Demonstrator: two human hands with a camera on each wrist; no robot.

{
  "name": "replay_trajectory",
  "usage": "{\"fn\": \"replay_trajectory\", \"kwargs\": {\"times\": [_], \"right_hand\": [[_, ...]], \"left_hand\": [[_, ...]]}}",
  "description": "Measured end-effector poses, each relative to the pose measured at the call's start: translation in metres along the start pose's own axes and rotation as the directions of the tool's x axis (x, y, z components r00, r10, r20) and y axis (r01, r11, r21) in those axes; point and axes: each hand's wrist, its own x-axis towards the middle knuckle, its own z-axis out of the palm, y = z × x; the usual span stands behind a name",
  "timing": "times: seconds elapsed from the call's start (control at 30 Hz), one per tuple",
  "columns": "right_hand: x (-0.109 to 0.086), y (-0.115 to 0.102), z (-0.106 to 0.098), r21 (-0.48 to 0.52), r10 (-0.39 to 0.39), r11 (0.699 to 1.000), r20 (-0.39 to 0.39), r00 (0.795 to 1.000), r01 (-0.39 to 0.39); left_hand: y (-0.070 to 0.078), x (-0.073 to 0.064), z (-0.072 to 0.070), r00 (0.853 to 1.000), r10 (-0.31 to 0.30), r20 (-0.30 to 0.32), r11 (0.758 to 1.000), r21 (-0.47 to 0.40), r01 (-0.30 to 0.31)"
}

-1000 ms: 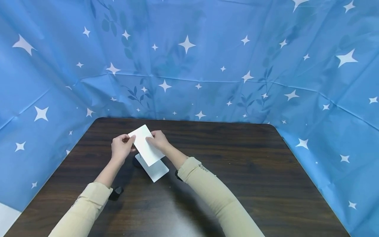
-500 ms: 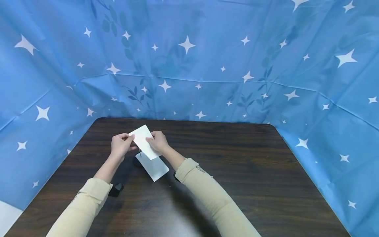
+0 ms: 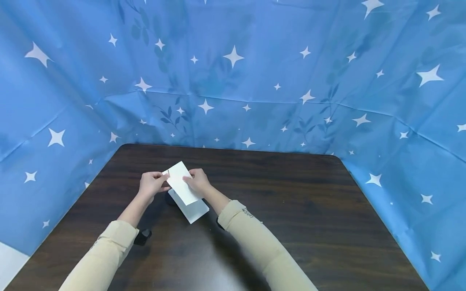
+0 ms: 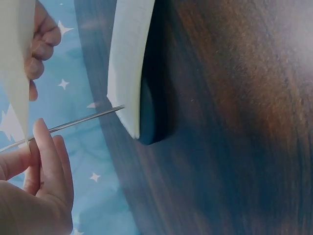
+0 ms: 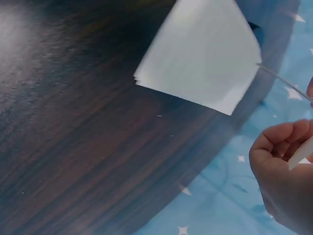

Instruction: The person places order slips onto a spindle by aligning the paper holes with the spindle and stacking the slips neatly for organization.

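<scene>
A white sheet of paper [image 3: 182, 186] is held tilted over the table by both hands. At its left corner my left hand [image 3: 150, 186] pinches it between thumb and fingers; my right hand [image 3: 199, 182] grips the right edge, thumb on top. A thin metal spike [image 4: 88, 117] rises from a stack of paper [image 5: 205, 58] below. In the left wrist view, the spike passes by the sheet's edge at the left fingertips, and a short dark piece shows above the sheet in the head view. The spike's black base [image 4: 154, 112] lies mostly hidden under the stack.
The dark wooden table [image 3: 291, 210] extends to the right and front of the hands. A blue curtain [image 3: 233, 81] with white stars hangs behind it. A black wrist device [image 3: 142, 237] sits at the left sleeve.
The sheet and both hands first hardly moved, then came slightly lower and nearer. A short piece of the spike now shows above the sheet's left corner. The head view shifted a little.
</scene>
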Motion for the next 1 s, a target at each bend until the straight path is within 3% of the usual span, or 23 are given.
{"fn": "replay_trajectory", "kwargs": {"times": [0.13, 0.23, 0.33, 0.37, 0.47, 0.57, 0.67, 0.77, 1.0], "right_hand": [[0.005, 0.012, 0.008, -0.054, 0.001, 0.999, 0.027, 1.0, 0.0], [0.039, 0.053, 0.025, -0.043, -0.05, 0.998, 0.027, 0.998, 0.051], [0.055, 0.074, 0.029, 0.002, -0.007, 1.0, 0.04, 0.999, 0.007], [0.054, 0.075, 0.026, 0.037, 0.023, 0.999, 0.049, 0.999, -0.025], [0.013, 0.035, 0.0, 0.087, 0.125, 0.988, 0.047, 0.991, -0.129], [-0.001, 0.025, -0.013, 0.155, 0.175, 0.971, 0.059, 0.983, -0.182], [0.01, 0.041, -0.012, 0.192, 0.214, 0.954, 0.102, 0.972, -0.23], [0.009, 0.043, -0.013, 0.21, 0.235, 0.942, 0.14, 0.962, -0.261], [0.006, 0.048, -0.013, 0.221, 0.2, 0.946, 0.171, 0.965, -0.235]], "left_hand": [[-0.01, -0.002, 0.002, 1.0, -0.003, 0.008, 1.0, -0.018, 0.003], [-0.013, -0.003, 0.003, 1.0, -0.005, 0.017, 1.0, -0.022, 0.005], [-0.015, -0.003, 0.003, 0.999, -0.034, 0.037, 0.999, -0.03, 0.035], [-0.015, -0.003, 0.004, 0.998, -0.042, 0.041, 0.999, -0.032, 0.043], [-0.017, -0.002, 0.004, 0.997, -0.061, 0.041, 0.997, -0.04, 0.063], [-0.018, 0.0, 0.003, 0.997, -0.074, 0.024, 0.996, -0.048, 0.075], [-0.019, 0.001, 0.004, 0.996, -0.091, 0.014, 0.995, -0.047, 0.092], [-0.02, 0.002, 0.004, 0.994, -0.105, 0.002, 0.994, -0.037, 0.105], [-0.024, 0.002, 0.004, 0.992, -0.125, -0.002, 0.992, -0.005, 0.125]]}}
